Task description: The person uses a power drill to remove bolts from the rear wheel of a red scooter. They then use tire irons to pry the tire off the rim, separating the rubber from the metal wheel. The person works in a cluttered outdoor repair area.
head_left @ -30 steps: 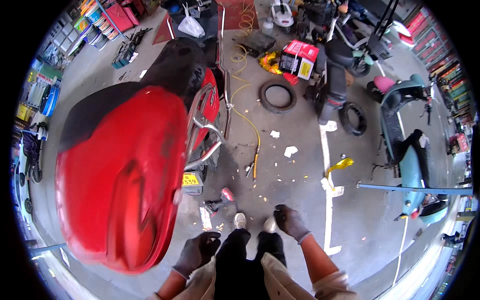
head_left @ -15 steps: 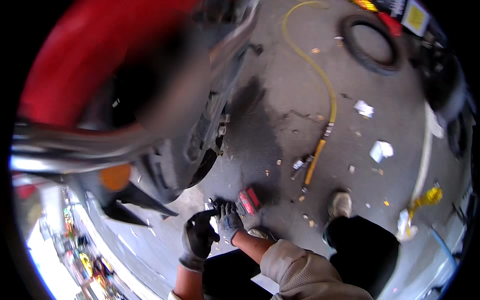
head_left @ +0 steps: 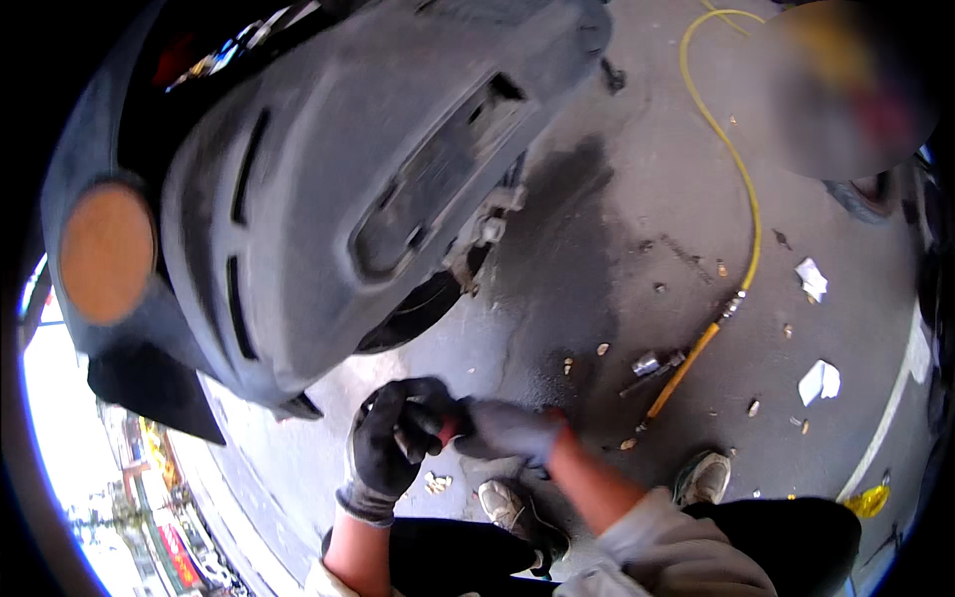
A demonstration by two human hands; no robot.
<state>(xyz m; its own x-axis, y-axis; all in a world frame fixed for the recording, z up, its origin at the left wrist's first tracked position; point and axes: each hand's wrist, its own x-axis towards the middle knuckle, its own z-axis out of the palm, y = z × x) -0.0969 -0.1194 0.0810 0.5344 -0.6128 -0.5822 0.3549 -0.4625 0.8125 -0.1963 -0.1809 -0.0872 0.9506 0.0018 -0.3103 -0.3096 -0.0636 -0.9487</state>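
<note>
My left hand (head_left: 383, 443), in a grey glove with black fingertips, is closed at the lower centre, under the scooter’s grey plastic lower body (head_left: 298, 229); what it holds is partly hidden. My right hand (head_left: 497, 428), gloved and blurred, is closed beside it on a red-and-black power tool (head_left: 448, 432), mostly covered by both hands. To their upper left are an orange round reflector (head_left: 106, 254) and a black tyre (head_left: 408, 320) under the bodywork.
A yellow air hose (head_left: 748, 219) with an orange end (head_left: 681, 373) lies on the floor at right, beside a small metal fitting (head_left: 647, 366). White scraps (head_left: 819, 380), yellow plastic (head_left: 867, 500) and my shoes (head_left: 701, 478) are also on the floor. The upper right is blurred.
I have bent down close to the scooter’s lower body. The red-and-black tool, earlier on the floor, is now up between my hands, and my right hand has closed on it.
</note>
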